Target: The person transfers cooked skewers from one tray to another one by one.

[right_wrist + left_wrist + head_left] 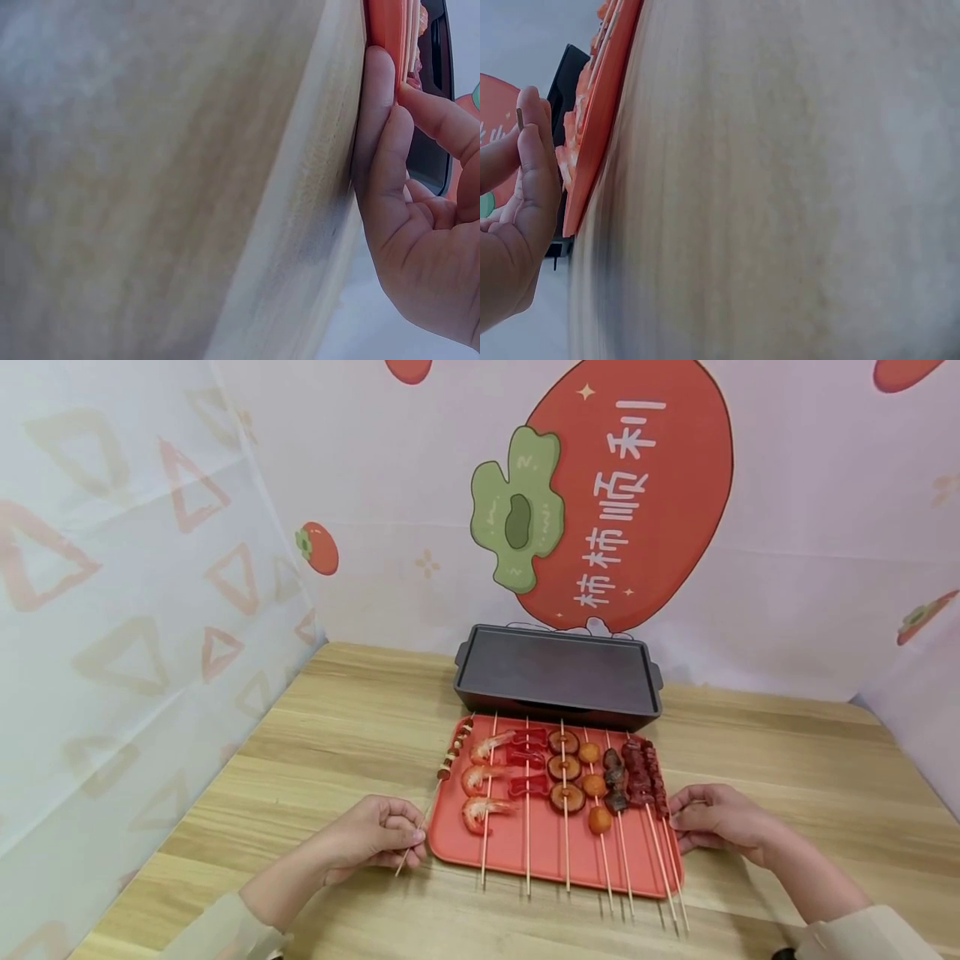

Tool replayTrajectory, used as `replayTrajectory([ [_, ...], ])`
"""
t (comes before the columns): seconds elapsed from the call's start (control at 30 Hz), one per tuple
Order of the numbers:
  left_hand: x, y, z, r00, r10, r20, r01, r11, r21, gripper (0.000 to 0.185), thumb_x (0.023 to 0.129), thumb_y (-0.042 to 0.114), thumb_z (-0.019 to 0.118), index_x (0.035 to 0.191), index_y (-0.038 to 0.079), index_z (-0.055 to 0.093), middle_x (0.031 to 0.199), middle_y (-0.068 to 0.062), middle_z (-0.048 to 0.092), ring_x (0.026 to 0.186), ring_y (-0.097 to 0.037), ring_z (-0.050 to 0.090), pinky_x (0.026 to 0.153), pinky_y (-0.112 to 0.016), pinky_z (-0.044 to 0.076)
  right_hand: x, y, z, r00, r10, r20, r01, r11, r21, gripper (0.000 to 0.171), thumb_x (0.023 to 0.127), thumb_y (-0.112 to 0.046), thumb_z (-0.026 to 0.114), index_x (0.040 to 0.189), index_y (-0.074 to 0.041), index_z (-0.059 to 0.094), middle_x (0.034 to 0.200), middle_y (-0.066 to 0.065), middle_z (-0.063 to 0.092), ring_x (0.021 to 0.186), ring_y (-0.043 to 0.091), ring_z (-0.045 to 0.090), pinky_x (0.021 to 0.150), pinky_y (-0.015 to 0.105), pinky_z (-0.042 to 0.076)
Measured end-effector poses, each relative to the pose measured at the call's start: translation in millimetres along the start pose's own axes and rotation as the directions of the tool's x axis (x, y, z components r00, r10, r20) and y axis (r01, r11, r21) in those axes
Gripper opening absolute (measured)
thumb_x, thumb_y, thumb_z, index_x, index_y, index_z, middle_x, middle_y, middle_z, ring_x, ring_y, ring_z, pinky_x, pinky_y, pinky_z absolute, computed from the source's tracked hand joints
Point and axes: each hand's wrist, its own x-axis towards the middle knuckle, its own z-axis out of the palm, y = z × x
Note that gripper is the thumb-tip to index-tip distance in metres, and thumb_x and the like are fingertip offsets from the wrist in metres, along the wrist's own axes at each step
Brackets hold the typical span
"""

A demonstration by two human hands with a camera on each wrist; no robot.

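Left hand (375, 837) curled, thumb and fingers pinching the bare end of the leftmost skewer (442, 777) just off the left edge of the red tray (517, 852); that stick slanted across the tray's near-left corner, small brown and pale pieces near its far end. In the left wrist view, hand (521, 195) next to the tray's rim (600, 127), stick tip showing above a fingertip.

Right hand (718, 822) resting on the wooden table (337, 735) at the tray's right edge, fingers loosely bent, fingertips at the rim; in the right wrist view, fingers (382, 135) touching the tray's edge (382, 22), nothing clearly gripped.

On the tray, side by side: shrimp skewer (486, 785), red-piece skewer (527, 764), mushroom skewer (564, 768), ball skewer (595, 785), dark meat skewers (637, 772). Sticks overhanging the near rim.

Beyond the tray, just behind it, a dark griddle pan (558, 677) against the printed backdrop (630, 493).
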Motion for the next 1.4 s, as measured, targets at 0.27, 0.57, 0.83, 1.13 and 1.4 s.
replayTrajectory([
  [0.27, 3.3, -7.3, 3.6, 1.0, -0.013, 0.016, 0.013, 1.0, -0.002, 0.015, 0.095, 0.006, 0.064, 0.103, -0.005, 0.059, 0.081, -0.004, 0.074, 0.071, -0.01, 0.072, 0.064, -0.02, 0.058, 0, -2, 5, 1.0, 0.003, 0.011, -0.003, 1.0, 0.013, 0.018, 0.096, -0.002, 0.054, 0.111, 0.007, 0.054, 0.093, 0.004, 0.066, 0.079, 0.016, 0.071, 0.077, 0.028, 0.061],
  [0.57, 5.5, -8.4, 5.6, 1.0, -0.014, 0.007, 0.013, 0.999, 0.042, 0.014, 0.093, 0.008, 0.067, 0.099, -0.004, 0.062, 0.081, -0.005, 0.076, 0.073, -0.012, 0.073, 0.065, -0.021, 0.058, 1, -1, 7, 1.0, -0.014, 0.014, 0.014, 1.0, 0.005, 0.018, 0.096, -0.001, 0.053, 0.112, 0.008, 0.054, 0.092, 0.003, 0.066, 0.078, 0.015, 0.07, 0.076, 0.027, 0.061],
  [0.83, 6.6, -4.8, 4.5, 1.0, -0.022, 0.009, 0.021, 0.99, 0.142, 0.02, 0.095, 0.014, 0.066, 0.102, -0.004, 0.067, 0.085, -0.009, 0.077, 0.073, -0.012, 0.074, 0.061, -0.021, 0.056, 3, -3, 6, 1.0, -0.017, 0.013, 0.017, 1.0, 0.005, 0.017, 0.096, -0.001, 0.053, 0.111, 0.008, 0.054, 0.093, 0.004, 0.067, 0.079, 0.016, 0.071, 0.077, 0.029, 0.061],
  [1.13, 8.3, 3.2, 2.2, 1.0, 0.02, -0.019, -0.014, 0.96, 0.281, 0.022, 0.098, 0.017, 0.061, 0.099, -0.003, 0.071, 0.081, -0.011, 0.076, 0.068, -0.013, 0.073, 0.054, -0.019, 0.049, 3, -3, 6, 1.0, -0.017, 0.017, 0.016, 1.0, 0.01, 0.017, 0.097, -0.002, 0.053, 0.111, 0.008, 0.054, 0.094, 0.004, 0.066, 0.079, 0.015, 0.071, 0.077, 0.028, 0.061],
  [1.4, 6.0, 13.7, -1.2, 0.992, 0.087, -0.089, -0.049, 0.932, 0.359, 0.019, 0.097, 0.015, 0.062, 0.098, -0.003, 0.066, 0.074, -0.006, 0.07, 0.065, -0.013, 0.066, 0.056, -0.021, 0.048, 4, -3, 9, 1.0, -0.021, 0.018, 0.021, 1.0, 0.006, 0.016, 0.097, -0.002, 0.052, 0.11, 0.007, 0.054, 0.092, 0.004, 0.066, 0.078, 0.015, 0.07, 0.076, 0.028, 0.061],
])
